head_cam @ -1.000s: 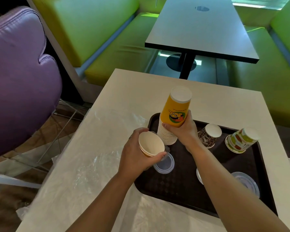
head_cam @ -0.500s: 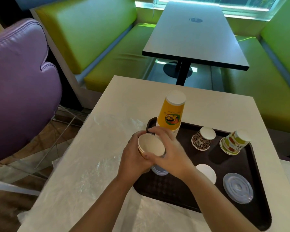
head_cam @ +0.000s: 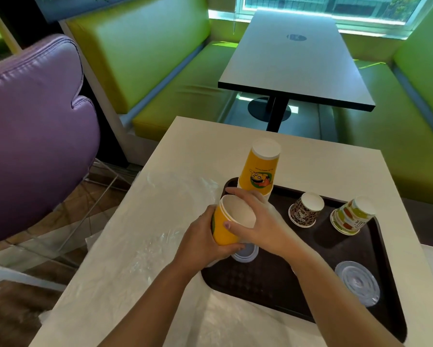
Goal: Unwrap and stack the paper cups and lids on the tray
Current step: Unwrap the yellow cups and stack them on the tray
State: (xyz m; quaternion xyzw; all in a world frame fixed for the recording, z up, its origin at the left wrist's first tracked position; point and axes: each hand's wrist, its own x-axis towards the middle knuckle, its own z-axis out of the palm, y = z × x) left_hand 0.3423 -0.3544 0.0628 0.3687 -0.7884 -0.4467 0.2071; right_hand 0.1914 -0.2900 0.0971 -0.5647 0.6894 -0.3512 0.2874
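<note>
- Head view: the left hand [head_cam: 197, 242] grips a yellow cup [head_cam: 225, 227] from below, mouth tilted up, over the near left corner of the tray [head_cam: 273, 284].
- The right hand [head_cam: 255, 221] curls over the cup's rim.
- An upside-down cup stack [head_cam: 259, 171] stands at the tray's far left corner.
- Clear wrap [head_cam: 140, 246] lies on the bench [head_cam: 310, 166].

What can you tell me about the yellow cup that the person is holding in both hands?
The yellow cup looks like paper, orange-yellow outside with a bit of green print, plain pale inside. It is empty and tilted, mouth open up toward the camera; doubled rim lines hint at nested cups. The left hand grips its side and base; the right hand pinches its rim. It is held above the near left corner of the dark tray.
</note>
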